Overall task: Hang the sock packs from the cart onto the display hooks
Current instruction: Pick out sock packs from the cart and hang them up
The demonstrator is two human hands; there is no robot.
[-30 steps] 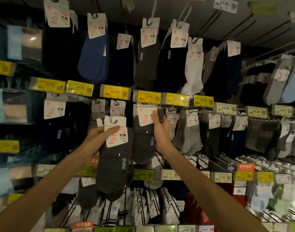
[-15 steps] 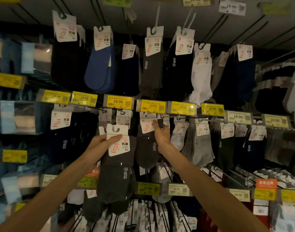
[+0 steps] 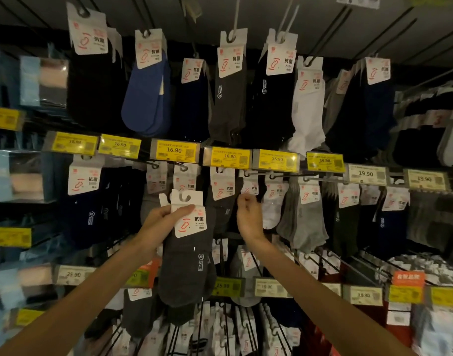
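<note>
Head view: we're looking up at the sock wall, both arms raised.
Left hand (image 3: pixel 160 222): thumb and fingers pinch the card top of the pack (image 3: pixel 188 263), dark grey socks dangling below.
Pack position: in the air, just under the yellow tag (image 3: pixel 174 150). Its notch sits below the hook (image 3: pixel 181 166), not on it.
Right hand (image 3: pixel 248 218): fingers curled just beneath a small card (image 3: pixel 250 186); whether it pinches that card, we cannot tell.
Just changed: a second ago the right hand was steadying the hung pack (image 3: pixel 222 187) beside ours. Now it's let go and slid off to the right, while our pack has hardly climbed.
Meaning: the neighbour looks settled and the way seems open, so we judge the next move is lifting the notch over the hook. Nothing hung from this pack yet.
Cart: out of view.
</note>
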